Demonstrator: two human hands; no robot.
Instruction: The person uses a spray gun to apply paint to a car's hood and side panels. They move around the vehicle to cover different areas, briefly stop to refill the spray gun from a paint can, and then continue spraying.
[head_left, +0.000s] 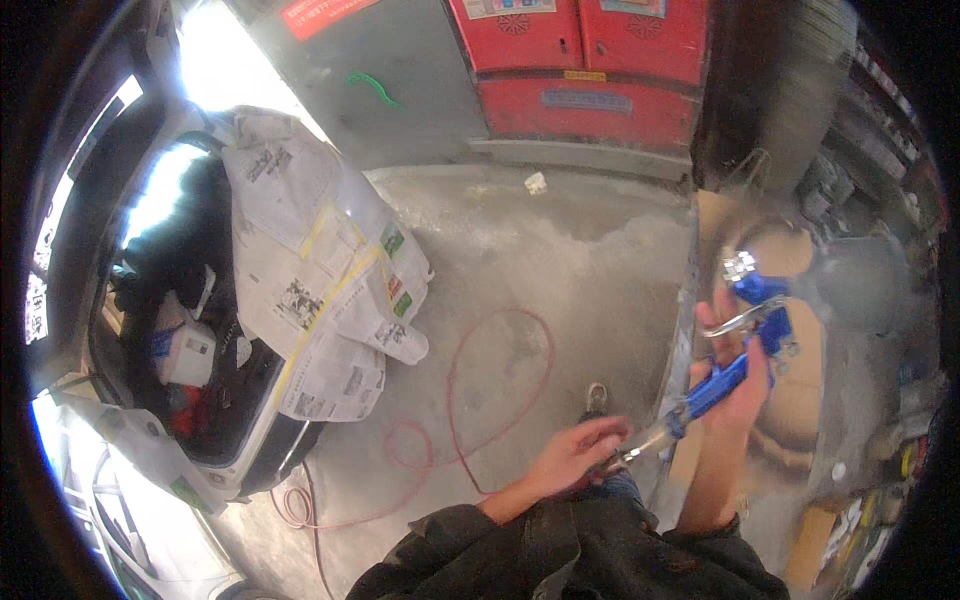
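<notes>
A blue spray gun (715, 388) with a silver front cap and a large grey, cloudy cup (862, 285) is tilted at the right. My right hand (738, 385) is closed around its blue handle, with fingers by the metal trigger. At the lower end of the handle sits a metal hose coupling (640, 447). My left hand (575, 456) is closed at that coupling; its fingertips are partly hidden there. A thin red air hose (452, 385) loops over the floor to the left hand's side.
To the left stands a car body with an opening, covered along its edge by taped newspaper (310, 230). A white container (188, 352) lies inside. Red cabinets (590, 100) stand ahead. Stained cardboard (800, 400) is under the gun; cluttered shelves line the right. My shoe (597, 396) shows below.
</notes>
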